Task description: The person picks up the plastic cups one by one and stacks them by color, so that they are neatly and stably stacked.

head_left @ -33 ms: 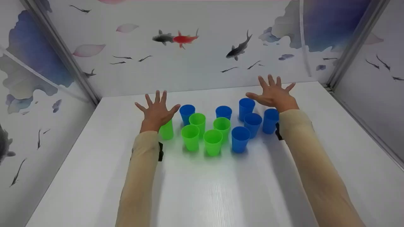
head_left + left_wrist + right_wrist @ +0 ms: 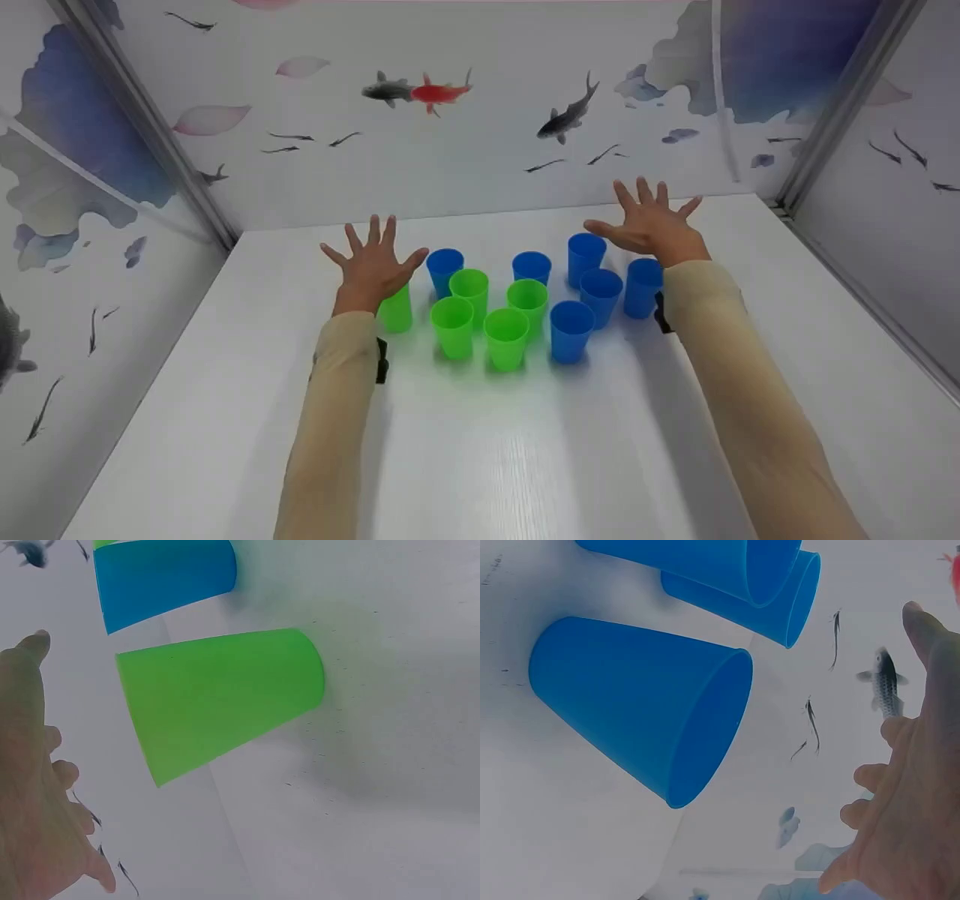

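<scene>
My left hand (image 2: 373, 268) is held above the left side of the cups, fingers straight and spread, holding nothing. Partly hidden beneath it stands a green cup (image 2: 225, 697), upright on the table. On the right, my right hand (image 2: 654, 227) hovers with its fingers fanned out, also holding nothing. Nearest to it are a blue cup (image 2: 643, 289) by the wrist and another blue cup (image 2: 586, 259) near the thumb. Between the hands, several green cups, one in front (image 2: 506, 341), stand among several blue cups, one at the front right (image 2: 571, 334). All have their mouths up.
The cups stand on a white table (image 2: 480, 450). A back wall (image 2: 495, 172) with painted fish closes off the far edge, and side walls rise at left and right. Dark wrist devices show at both cuffs, one at the left sleeve (image 2: 382, 361).
</scene>
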Demonstrator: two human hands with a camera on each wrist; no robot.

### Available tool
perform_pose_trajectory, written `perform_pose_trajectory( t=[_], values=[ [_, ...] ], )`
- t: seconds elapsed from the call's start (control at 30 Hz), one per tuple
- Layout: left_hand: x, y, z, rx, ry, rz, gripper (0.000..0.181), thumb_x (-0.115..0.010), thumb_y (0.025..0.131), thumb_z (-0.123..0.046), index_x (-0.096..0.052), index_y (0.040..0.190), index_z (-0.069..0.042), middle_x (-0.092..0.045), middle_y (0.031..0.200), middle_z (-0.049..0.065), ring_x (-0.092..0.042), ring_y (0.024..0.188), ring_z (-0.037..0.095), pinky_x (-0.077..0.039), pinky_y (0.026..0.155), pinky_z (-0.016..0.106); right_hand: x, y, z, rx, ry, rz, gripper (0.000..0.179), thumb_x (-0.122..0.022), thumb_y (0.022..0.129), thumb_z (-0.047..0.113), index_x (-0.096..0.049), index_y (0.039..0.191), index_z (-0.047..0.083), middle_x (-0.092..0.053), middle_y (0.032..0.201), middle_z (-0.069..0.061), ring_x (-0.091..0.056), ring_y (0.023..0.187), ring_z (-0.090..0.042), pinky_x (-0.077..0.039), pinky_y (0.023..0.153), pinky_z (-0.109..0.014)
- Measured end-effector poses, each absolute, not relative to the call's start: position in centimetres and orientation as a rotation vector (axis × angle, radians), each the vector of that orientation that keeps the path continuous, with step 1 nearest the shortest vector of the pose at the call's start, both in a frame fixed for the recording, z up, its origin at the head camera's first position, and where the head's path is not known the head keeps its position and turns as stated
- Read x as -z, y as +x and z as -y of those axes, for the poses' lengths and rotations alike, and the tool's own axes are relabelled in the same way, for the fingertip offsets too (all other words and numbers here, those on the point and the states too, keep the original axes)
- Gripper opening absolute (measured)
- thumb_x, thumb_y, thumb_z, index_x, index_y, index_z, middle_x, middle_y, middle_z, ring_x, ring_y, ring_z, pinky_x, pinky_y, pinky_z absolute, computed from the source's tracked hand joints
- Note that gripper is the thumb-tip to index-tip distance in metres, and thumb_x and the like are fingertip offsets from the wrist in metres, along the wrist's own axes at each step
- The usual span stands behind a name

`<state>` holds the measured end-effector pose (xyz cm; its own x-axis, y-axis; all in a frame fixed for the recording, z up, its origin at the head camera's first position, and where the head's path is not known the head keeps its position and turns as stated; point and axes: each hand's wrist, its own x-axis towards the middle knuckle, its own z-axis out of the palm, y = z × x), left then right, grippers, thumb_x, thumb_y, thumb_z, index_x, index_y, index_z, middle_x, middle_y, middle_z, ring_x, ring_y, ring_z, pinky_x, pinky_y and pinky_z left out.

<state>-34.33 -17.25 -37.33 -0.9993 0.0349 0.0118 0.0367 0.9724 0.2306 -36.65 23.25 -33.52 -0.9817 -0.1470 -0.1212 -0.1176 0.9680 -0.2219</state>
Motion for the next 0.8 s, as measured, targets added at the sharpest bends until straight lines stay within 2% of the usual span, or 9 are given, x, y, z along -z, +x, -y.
perform_pose_trajectory(
  t=[0.27,0.57,0.8],
  values=[
    [37.1,-34.2,17.3,0.330,-0.108,3.125,0.090,-0.033,0.097,-0.070,-0.002,0.162,-0.017,0.003,0.170,0.016,0.014,0.151,0.052,0.015,0.109,0.080,33.4,-36.4,-22.8,0.315,-0.221,-2.987,0.101,-0.030,0.091,0.079,0.006,0.161,0.017,0.012,0.166,-0.023,0.016,0.148,-0.055,0.017,0.103,-0.083],
    [36.5,-33.7,17.4,0.361,-0.249,3.109,0.086,-0.033,0.097,-0.070,-0.008,0.162,-0.019,-0.001,0.170,0.013,0.015,0.152,0.051,0.016,0.109,0.080,34.0,-36.5,-21.8,0.328,-0.324,-2.996,0.100,-0.034,0.091,0.078,0.002,0.162,0.019,0.007,0.168,-0.021,0.012,0.151,-0.051,0.018,0.105,-0.082],
    [36.3,-32.5,17.7,0.390,-0.324,3.103,0.088,-0.035,0.096,-0.069,-0.005,0.162,-0.020,0.002,0.171,0.010,0.015,0.152,0.050,0.016,0.109,0.079,34.1,-35.6,-21.5,0.338,-0.421,-3.010,0.099,-0.036,0.090,0.078,0.001,0.162,0.021,0.006,0.169,-0.018,0.010,0.153,-0.050,0.020,0.106,-0.079]
  ],
)
